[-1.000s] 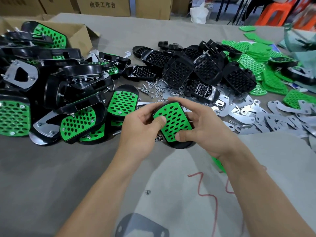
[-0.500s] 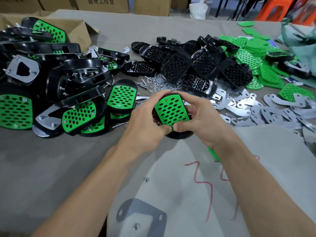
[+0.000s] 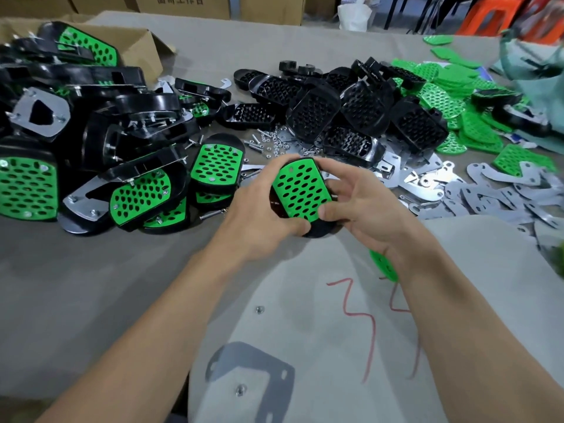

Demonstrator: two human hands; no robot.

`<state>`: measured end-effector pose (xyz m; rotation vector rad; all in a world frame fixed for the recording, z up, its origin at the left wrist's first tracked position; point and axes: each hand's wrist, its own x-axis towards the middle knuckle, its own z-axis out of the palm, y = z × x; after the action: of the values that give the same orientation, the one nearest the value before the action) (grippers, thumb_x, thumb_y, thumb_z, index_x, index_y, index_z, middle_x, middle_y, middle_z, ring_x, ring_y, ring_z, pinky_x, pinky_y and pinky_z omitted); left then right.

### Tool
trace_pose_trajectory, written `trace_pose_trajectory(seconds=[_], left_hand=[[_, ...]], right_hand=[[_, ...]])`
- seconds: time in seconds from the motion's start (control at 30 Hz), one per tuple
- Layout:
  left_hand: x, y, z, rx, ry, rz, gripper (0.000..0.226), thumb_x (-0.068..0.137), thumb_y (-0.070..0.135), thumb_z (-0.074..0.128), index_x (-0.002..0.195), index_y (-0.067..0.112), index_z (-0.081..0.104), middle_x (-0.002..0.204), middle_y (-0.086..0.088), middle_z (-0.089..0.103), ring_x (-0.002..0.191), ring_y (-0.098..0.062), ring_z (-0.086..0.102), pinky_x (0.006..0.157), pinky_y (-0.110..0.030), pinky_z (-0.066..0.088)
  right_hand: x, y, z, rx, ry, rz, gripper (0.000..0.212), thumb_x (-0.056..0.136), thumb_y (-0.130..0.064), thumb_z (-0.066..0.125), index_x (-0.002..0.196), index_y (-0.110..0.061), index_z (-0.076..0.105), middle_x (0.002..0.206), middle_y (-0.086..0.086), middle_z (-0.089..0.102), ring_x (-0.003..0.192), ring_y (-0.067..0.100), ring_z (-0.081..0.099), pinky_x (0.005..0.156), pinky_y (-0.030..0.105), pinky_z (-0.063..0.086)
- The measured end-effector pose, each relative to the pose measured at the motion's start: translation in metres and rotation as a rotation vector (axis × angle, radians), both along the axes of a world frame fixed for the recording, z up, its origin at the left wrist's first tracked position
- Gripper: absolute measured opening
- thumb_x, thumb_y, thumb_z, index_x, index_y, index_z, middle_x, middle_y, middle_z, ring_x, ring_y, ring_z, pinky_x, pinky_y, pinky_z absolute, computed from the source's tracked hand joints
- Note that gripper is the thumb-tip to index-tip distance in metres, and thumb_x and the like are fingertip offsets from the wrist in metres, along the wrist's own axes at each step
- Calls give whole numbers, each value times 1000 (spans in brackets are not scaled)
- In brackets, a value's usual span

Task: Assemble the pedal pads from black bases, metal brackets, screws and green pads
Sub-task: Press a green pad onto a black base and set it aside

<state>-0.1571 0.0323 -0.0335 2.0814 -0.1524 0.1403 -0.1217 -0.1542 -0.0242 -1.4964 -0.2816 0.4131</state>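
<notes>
The green pad [image 3: 300,192] lay face up on its black base [image 3: 320,230], the two held together just above the counter [image 3: 91,285], near the middle of the view. The pair looked light and easy to turn. The base seemed stiff moulded plastic with a glossy rim that might slip. The pad seemed thin and a little springy, so it probably needed pressing at its corners and edges rather than in the perforated middle. The best hold appeared to be on the base's rim, leaving the pad's face free for the thumbs.

The left grip [image 3: 262,215], a bare hand, was curled round the base's near-left side, its thumb lying along the lower edge. The right grip [image 3: 366,209] wrapped its fingers over the far right edge and pressed its thumb on the pad's lower right corner. Both forearms reached in from below, wrists roughly level.

Finished pedals [image 3: 137,193] were heaped to the left in front of a cardboard box [image 3: 137,41]. Bare bases [image 3: 360,117] were piled behind the hands, and screws [image 3: 268,141] were scattered just beside them. Loose pads [image 3: 442,87] and metal brackets [image 3: 503,193] lay to the right.
</notes>
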Motion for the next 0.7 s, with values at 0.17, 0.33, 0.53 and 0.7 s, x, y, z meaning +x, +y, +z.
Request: trace_pose_trajectory(seconds=[0.17,0.33,0.53,0.7], left_hand=[[5,-9,4,-12,13,82,91,42,21,85,120,54,52,99,27,64,92,5,61,75,-23,54],[3,-8,11,6,19,80,92,49,7,92,119,53,53,98,24,63,88,-3,58,74,-15,49],[2,0,1,-124,71,20,78,63,19,83,133,40,54,112,10,70,103,-3,66,92,-22,53],[3,2,-4,-156,63,110,54,64,6,89,100,37,64,90,13,76,86,-4,73,79,-29,60]], right_hand=[[0,2,0,35,8,-29,76,70,27,58,131,-18,62,108,21,74,101,44,70,90,61,53],[-3,3,5,41,73,-59,75,77,33,52,126,-23,64,106,22,74,99,41,72,90,57,55],[-2,2,0,17,67,-36,76,79,29,52,131,-25,61,113,22,72,103,38,71,89,50,56],[-3,5,1,-3,41,-81,78,76,31,52,137,-17,59,111,24,72,106,42,69,96,58,53]])
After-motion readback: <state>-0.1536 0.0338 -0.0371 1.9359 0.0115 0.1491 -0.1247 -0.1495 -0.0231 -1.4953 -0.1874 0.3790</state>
